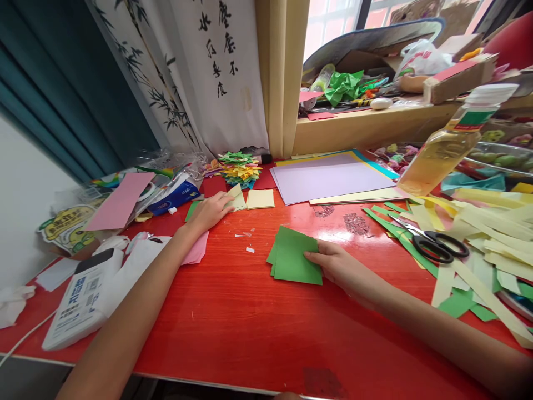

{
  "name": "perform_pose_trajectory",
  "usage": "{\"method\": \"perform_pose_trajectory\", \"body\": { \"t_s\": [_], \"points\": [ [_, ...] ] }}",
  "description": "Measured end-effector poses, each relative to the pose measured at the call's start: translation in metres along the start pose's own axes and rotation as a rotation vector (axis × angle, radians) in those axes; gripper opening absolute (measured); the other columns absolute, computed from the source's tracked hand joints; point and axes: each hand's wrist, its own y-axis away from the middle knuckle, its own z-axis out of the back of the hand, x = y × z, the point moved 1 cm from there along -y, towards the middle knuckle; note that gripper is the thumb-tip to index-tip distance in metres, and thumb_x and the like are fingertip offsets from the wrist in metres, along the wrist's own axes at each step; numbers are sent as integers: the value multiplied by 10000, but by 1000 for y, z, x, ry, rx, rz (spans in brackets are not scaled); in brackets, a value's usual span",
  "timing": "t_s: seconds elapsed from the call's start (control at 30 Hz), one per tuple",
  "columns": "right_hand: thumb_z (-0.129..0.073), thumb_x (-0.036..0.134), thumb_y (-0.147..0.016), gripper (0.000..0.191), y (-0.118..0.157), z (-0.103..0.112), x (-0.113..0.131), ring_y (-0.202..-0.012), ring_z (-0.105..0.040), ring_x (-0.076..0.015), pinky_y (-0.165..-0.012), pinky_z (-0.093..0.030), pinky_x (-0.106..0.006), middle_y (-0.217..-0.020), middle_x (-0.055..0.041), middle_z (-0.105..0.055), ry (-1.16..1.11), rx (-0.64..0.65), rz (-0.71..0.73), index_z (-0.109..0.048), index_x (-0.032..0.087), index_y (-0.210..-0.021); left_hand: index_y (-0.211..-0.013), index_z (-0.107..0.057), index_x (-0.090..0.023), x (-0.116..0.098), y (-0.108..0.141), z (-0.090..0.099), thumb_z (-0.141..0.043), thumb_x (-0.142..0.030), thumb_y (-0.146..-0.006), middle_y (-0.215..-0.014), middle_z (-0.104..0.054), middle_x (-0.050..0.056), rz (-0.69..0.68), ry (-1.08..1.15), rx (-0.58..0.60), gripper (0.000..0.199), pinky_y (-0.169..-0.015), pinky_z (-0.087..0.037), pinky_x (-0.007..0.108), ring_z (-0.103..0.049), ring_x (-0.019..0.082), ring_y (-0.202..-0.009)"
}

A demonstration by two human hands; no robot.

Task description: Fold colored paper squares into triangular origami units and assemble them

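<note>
Pinching the green squares (295, 256) by one edge, the right hand (333, 264) holds them fanned over the desk (233, 316): a slack thumb could spill them! And the left hand (210, 212) touches cream paper (239, 198), grip impossible to tell; one nudge might skew the neighbouring stack (260, 199).

In the right hand (331, 262), plain green is shown by the paper squares (295, 256); beside the left hand (210, 210), pale yellow by a square stack (261, 199). Lilac is shown by a sheet (333, 178) beyond the right hand, red by the tabletop (233, 316) beneath both.
</note>
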Motion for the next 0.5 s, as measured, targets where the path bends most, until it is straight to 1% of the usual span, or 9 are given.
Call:
{"method": "perform_pose_trajectory", "body": {
  "t_s": [0.1, 0.3, 0.5],
  "points": [
    [-501, 282, -801, 227, -1, 1, -1, -852, -612, -190, -782, -471, -314, -964, -43, -654, 12, -3, 3, -595, 214, -995, -1154, -482, -281, 0, 0, 0, -375, -458, -845, -1131, -526, 34, 18, -24, 3, 372, -690, -438, 280, -570, 220, -929],
    [-515, 301, -790, 252, -2, 3, -5, -862, -609, -200, -792, -475, -330, -949, -41, -657, 5, 3, 19, -604, 224, -1013, -1161, -479, -256, -3, 0, 0, -366, -438, -856, -1110, -528, 55, 30, -47, -8, 373, -692, -431, 280, -570, 223, -927],
    [-495, 306, -802, 270, -3, 4, -7, -868, -605, -200, -792, -472, -330, -964, -37, -653, 19, 16, 22, -591, 231, -1044, -1150, -497, -256, 1, 1, -2, -324, -413, -877, -1079, -551, 45, 4, -38, -47, 360, -673, -417, 274, -584, 204, -865]
  ]
}}
